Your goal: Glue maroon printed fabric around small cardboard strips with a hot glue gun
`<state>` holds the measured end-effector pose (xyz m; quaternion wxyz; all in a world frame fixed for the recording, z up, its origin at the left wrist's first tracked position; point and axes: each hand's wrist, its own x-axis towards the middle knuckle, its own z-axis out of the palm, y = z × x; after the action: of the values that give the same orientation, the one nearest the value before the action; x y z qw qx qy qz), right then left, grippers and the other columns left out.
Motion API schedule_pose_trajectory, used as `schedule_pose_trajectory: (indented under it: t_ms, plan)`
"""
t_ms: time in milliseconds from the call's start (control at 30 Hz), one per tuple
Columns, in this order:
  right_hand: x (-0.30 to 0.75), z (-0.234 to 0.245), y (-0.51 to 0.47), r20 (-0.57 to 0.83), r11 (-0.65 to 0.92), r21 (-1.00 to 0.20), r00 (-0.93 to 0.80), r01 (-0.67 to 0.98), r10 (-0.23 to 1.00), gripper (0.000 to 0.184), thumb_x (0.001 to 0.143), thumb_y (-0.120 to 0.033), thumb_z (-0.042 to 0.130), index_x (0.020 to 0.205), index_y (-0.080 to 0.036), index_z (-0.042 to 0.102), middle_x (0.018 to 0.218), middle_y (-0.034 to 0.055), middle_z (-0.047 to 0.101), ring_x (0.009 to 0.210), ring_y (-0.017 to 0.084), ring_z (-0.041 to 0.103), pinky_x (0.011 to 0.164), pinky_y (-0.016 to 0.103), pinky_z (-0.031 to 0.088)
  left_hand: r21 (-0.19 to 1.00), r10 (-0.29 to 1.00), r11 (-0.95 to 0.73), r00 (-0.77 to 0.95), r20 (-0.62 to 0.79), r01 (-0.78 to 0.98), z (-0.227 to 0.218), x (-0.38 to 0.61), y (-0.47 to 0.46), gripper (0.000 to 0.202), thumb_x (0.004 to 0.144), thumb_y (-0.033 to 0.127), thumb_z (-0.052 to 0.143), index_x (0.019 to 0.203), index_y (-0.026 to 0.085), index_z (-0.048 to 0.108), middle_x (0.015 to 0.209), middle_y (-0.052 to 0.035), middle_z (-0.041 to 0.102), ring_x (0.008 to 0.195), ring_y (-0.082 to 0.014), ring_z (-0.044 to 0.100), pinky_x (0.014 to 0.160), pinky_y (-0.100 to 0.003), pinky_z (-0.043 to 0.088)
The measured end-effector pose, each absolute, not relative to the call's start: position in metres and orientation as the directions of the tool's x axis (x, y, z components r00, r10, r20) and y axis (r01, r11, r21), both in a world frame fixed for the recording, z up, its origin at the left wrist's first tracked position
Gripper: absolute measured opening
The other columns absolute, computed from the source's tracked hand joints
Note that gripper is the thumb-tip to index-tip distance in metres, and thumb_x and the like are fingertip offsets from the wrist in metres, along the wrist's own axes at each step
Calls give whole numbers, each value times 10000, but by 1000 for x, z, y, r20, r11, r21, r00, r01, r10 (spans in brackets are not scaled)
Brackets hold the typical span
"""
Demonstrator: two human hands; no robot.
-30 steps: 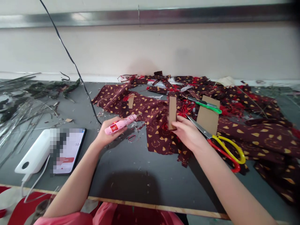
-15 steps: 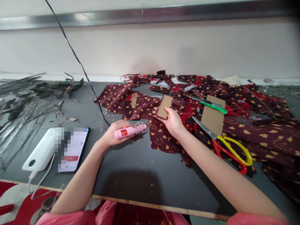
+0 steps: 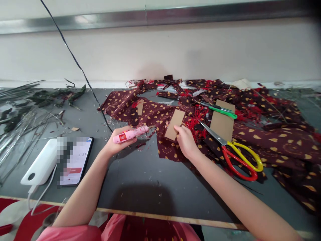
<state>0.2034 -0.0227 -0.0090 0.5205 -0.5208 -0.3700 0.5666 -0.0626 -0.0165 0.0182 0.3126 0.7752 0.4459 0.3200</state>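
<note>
My left hand (image 3: 122, 144) is wrapped round a pink glue gun (image 3: 130, 134) with a red and yellow label, its narrow tip pointing right. A black cord (image 3: 82, 72) runs down from the upper left to this hand. My right hand (image 3: 185, 140) pinches a small tan cardboard rectangle (image 3: 175, 123) by its right edge, thumb on top. Under the cardboard lies dark maroon fabric (image 3: 152, 115) with yellow leaf shapes. Beside my right hand are scissors (image 3: 224, 144) with one yellow and one red handle, slightly open.
A green-handled cutter (image 3: 223, 112) rests on a larger cardboard piece (image 3: 222, 129). Fabric scraps and red threads (image 3: 198, 117) lie along the back. At left are a phone (image 3: 77, 164), a white power bank (image 3: 41, 164), wires (image 3: 22, 144) and dark green leafy scraps (image 3: 47, 97).
My right hand has turned the cardboard and brought it slightly lower, its fingers now hidden beneath or behind it. My left hand has shifted slightly left with the glue gun.
</note>
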Motion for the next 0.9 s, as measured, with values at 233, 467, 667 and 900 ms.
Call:
schedule_pose_trajectory:
  t_ms: [233, 467, 667, 900]
  plan:
    - [207, -10, -46, -282, -278, -928, -22, -247, 959, 205, 734, -419, 613, 741, -224, 548, 586, -31, 597, 454, 148, 504, 444, 282, 425, 854, 772, -396, 626, 110, 337, 43, -59, -14, 349, 748, 489, 677, 874, 165, 705, 858, -91, 715, 789, -222, 655, 691, -308, 512]
    - [204, 1, -42, -201, -208, -970, -64, -129, 978, 238, 770, -458, 634, 790, -224, 591, 603, -24, 621, 483, 146, 544, 483, 274, 448, 812, 820, -382, 568, 78, 441, 38, -54, -15, 300, 725, 440, 707, 704, 156, 609, 629, 2, 604, 553, -120, 535, 516, -212, 417]
    - [203, -10, -37, -153, -152, -986, 18, -62, 988, 301, 782, -468, 623, 663, -233, 476, 562, -55, 510, 464, 118, 473, 426, 242, 391, 804, 821, -396, 563, 94, 444, 32, -60, -15, 217, 759, 357, 687, 715, 161, 608, 638, 3, 618, 548, -116, 547, 513, -203, 424]
    - [204, -13, -41, -124, -119, -991, -78, 59, 989, 362, 845, -525, 546, 681, -239, 398, 501, -70, 464, 366, 109, 480, 356, 232, 318, 784, 794, -424, 603, 80, 454, 24, -53, -19, 268, 762, 376, 694, 728, 122, 616, 640, -14, 630, 560, -101, 540, 533, -186, 413]
